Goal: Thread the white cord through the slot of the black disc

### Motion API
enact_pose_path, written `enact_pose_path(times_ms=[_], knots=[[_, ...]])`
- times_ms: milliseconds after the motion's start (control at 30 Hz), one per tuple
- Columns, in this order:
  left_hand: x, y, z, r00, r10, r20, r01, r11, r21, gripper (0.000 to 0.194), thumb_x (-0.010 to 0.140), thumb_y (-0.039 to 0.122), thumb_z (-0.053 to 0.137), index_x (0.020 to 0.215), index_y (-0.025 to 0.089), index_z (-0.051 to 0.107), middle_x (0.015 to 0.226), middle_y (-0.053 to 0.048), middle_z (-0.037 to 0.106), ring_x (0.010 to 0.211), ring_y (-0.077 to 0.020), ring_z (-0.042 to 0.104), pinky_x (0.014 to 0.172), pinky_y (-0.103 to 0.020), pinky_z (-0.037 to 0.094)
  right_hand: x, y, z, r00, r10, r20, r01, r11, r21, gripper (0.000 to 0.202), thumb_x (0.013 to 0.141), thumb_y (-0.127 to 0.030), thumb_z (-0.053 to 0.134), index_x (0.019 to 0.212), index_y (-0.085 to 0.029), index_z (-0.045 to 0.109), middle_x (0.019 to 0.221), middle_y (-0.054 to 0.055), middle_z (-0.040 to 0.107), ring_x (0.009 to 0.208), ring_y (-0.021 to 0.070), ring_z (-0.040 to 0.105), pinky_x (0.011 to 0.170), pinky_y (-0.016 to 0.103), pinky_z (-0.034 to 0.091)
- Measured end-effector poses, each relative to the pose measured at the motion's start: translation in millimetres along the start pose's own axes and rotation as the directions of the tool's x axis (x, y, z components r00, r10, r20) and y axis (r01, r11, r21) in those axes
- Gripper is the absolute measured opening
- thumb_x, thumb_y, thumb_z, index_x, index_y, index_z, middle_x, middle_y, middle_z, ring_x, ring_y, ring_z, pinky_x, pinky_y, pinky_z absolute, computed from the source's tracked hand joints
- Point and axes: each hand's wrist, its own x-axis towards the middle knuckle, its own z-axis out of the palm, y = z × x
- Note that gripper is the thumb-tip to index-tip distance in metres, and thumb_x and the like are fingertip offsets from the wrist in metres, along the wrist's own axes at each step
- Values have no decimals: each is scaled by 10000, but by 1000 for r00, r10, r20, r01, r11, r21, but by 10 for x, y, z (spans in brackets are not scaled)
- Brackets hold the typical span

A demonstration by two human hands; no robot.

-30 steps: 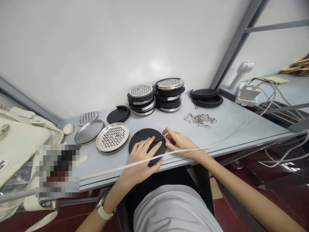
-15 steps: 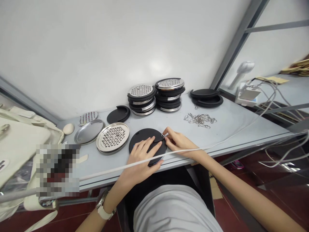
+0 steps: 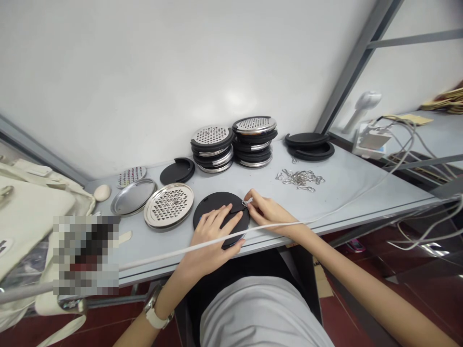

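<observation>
A round black plastic disc point(image 3: 219, 198) lies near the table's front edge, with a narrow slit running toward its right side. Flat across its lower half rests my left hand point(image 3: 214, 233), fingers spread and thumb by the rim. At the disc's right edge, the fingertips of my right hand point(image 3: 263, 208) pinch a small wire clip point(image 3: 245, 203), which touches the disc at the slit's end. More metal clips point(image 3: 299, 178) lie in a loose heap behind my right hand. To the left of the disc is a round metal grater plate point(image 3: 170, 206).
Two stacks of black-rimmed graters point(image 3: 212, 149) stand by the wall. Black holders point(image 3: 309, 147) lie at the back right, another black holder point(image 3: 177, 171) at centre left. Metal discs point(image 3: 133, 197) sit farther left. A white cable point(image 3: 325, 214) crosses above my forearms.
Hardly anything differs. Both hands keep their places on the disc and the clip, and the view has shifted very slightly.
</observation>
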Motion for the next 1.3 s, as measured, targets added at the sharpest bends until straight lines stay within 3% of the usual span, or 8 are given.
enact_pose_path(times_ms=[167, 467, 700, 1300], knots=[[3, 5, 6, 1000, 0, 2, 0, 1000, 0, 549, 878, 373, 584, 1388, 264, 413, 1458, -64, 371, 1285, -269, 381, 1034, -428, 336, 18, 9, -16, 1000, 16, 19, -17, 999, 46, 130, 950, -272, 351, 1025, -196, 425, 554, -67, 456, 481, 116, 451, 537, 208, 336], [-1, -1, 0, 1000, -3, 0, 3, 1000, -9, 546, 881, 370, 579, 1390, 269, 410, 1461, -58, 365, 1292, -268, 374, 1036, -431, 337, 27, -4, -43, 1000, 15, 9, -15, 1000, 19, 219, 950, -301, 355, 843, -188, 508, 617, -35, 495, 526, 99, 453, 566, 213, 321], [-7, 8, -1, 1000, -2, 21, 2, 1000, 11, 528, 913, 391, 529, 1404, 255, 390, 1471, -75, 346, 1306, -266, 351, 1042, -436, 321, 54, 24, -30, 998, 48, 43, -47, 999, -16, 292, 922, -305, 383, 654, -191, 402, 506, -69, 381, 471, 75, 333, 497, 206, 248], [7, 13, 9, 1000, -3, -3, 3, 1000, 16, 531, 914, 405, 533, 1404, 255, 394, 1455, -94, 369, 1287, -286, 376, 1028, -451, 336, 26, 35, -24, 996, 67, 56, -66, 998, -18, 272, 826, -247, 447, 590, -195, 320, 520, -71, 337, 502, 72, 294, 493, 203, 243]])
